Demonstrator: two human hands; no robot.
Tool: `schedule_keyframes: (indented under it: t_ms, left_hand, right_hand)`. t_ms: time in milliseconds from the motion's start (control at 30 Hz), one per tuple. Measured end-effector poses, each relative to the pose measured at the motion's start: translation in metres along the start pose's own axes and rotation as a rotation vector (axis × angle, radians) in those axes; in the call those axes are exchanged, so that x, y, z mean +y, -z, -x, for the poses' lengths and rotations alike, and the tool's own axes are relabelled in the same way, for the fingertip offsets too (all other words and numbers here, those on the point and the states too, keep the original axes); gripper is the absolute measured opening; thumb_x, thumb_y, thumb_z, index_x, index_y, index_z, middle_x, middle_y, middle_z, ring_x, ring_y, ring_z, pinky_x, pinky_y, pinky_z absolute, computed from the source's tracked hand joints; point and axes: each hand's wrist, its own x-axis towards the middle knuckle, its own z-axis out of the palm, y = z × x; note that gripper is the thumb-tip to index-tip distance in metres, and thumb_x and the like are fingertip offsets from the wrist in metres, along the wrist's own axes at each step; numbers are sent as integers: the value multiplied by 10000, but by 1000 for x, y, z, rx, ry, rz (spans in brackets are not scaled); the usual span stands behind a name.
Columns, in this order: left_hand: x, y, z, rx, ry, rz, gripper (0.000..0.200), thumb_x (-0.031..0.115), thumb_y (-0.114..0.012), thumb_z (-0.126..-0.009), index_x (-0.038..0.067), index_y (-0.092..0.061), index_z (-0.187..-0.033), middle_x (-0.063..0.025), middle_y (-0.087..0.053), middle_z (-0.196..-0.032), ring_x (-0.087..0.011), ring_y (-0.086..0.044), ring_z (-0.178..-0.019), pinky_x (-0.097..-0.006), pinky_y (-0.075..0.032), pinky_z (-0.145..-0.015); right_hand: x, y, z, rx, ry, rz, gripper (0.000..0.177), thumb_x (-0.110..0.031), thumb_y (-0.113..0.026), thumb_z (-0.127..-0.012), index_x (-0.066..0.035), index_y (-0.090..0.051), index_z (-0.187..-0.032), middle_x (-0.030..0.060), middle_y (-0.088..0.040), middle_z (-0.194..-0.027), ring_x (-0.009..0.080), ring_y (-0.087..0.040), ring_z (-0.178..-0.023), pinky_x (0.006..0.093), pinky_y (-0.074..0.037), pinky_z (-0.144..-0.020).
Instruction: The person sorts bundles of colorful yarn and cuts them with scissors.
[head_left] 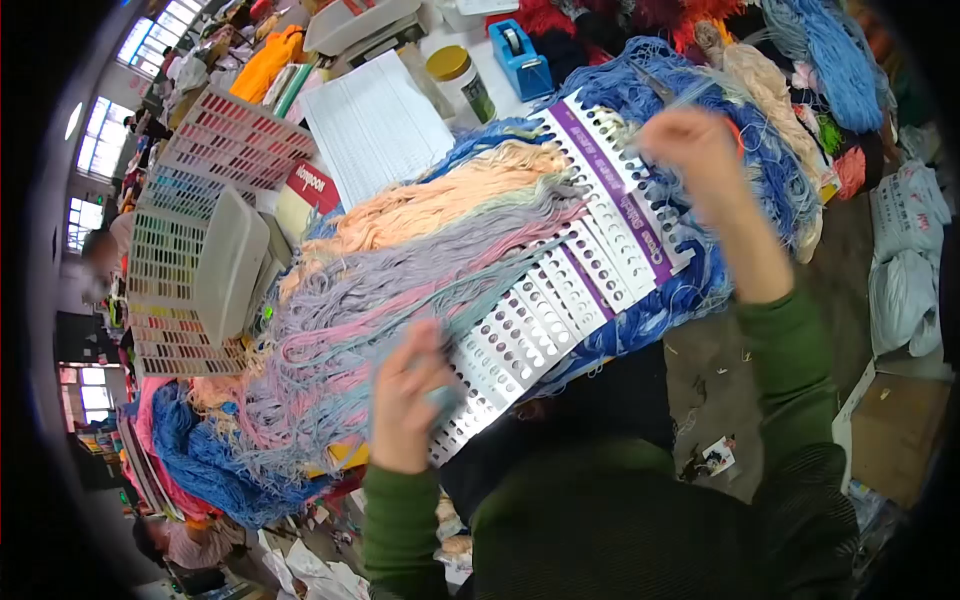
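Observation:
My left hand (405, 405) is closed at the lower edge of the thread skeins. A smear of blue-green thread (442, 400) shows at its fingers, beside the punched cards. My right hand (690, 145), blurred by motion, is curled with fingertips together above the far end of the white and purple card (612, 185). What it pinches, if anything, I cannot make out. From the holed cards (520, 335), hanks of peach thread (450, 195), lilac thread (350, 265), pink thread (330, 345) and teal thread (500, 268) spread leftward.
Blue yarn (640, 75) lies under and beyond the cards. Behind are a blue tape dispenser (520, 62), a gold-lidded jar (462, 82), a printed sheet (375, 125), colour sample boards (190, 230) and a clear plastic tray (230, 260). White bags (905, 270) stand right.

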Motion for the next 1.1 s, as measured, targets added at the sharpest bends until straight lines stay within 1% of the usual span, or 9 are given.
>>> schedule_keyframes:
  t_ms: [100,167,233,367,533,767,867,967,1100]
  left_hand:
    - [-55,-68,-66,137,21,-693,216,135,-400,-840,-24,-480,-963,-55,-563,-822,-37,-382,-407,-181,-325,-367]
    - [-86,-67,-106,211,64,-787,186,136,-436,-825,-14,-506,-910,-60,-566,-783,-54,-408,-438,-177,-345,-403]
    - [-101,-63,-138,172,43,-951,133,114,-463,-808,-1,-530,-817,-62,-565,-712,-73,-417,-437,-180,-351,-416]
    - [-100,-61,-147,109,15,-1193,133,104,-480,-799,6,-530,-725,-36,-522,-588,-68,-425,-430,-181,-332,-396]
    - [-94,-53,-145,55,-12,-872,107,75,-471,-788,-8,-538,-778,-17,-499,-568,-46,-369,-413,-171,-276,-388]
    - [-110,-55,-155,167,-176,-924,125,100,-470,-801,16,-526,-727,8,-458,-552,-35,-347,-404,-177,-237,-376]
    - [-88,-47,-143,114,-118,-631,136,133,-452,-826,19,-518,-789,8,-450,-545,-17,-323,-388,-165,-222,-360]
    - [-64,-59,-123,-100,229,136,138,140,-473,-819,31,-483,-903,-56,-535,-685,-19,-337,-387,-159,-238,-344]
    - [-77,-57,-146,-226,262,-613,186,111,-454,-817,49,-471,-992,-37,-523,-638,-24,-339,-375,-165,-281,-342]
  right_hand:
    - [43,-35,20,-118,-51,136,82,-100,-603,-656,-24,-573,-650,24,-530,-658,80,-485,-575,218,-381,-534]
    - [45,-43,35,-66,18,276,69,-86,-588,-620,-31,-555,-646,54,-500,-622,153,-496,-583,260,-385,-547]
    - [57,-46,39,-22,372,558,78,-46,-571,-601,-23,-544,-671,61,-504,-624,192,-476,-600,275,-377,-546]
    - [55,-30,32,37,276,515,102,-41,-566,-577,-21,-541,-674,84,-504,-646,235,-464,-632,317,-375,-582]
    - [55,-45,52,-115,547,550,222,-105,-596,-593,-29,-566,-800,124,-491,-833,275,-473,-731,334,-392,-645]
    - [58,-39,47,-146,240,272,212,-99,-594,-587,-31,-583,-787,93,-499,-772,225,-480,-674,306,-400,-596]
    - [60,-41,47,-92,343,336,186,-83,-589,-608,-28,-578,-785,83,-495,-733,220,-477,-650,301,-394,-566]
    - [68,-39,46,-116,246,215,153,-5,-566,-653,-10,-584,-805,73,-518,-778,120,-481,-607,214,-376,-521]
    - [71,-37,45,-115,54,-210,159,29,-532,-680,-15,-586,-823,83,-535,-784,99,-491,-674,192,-362,-589]
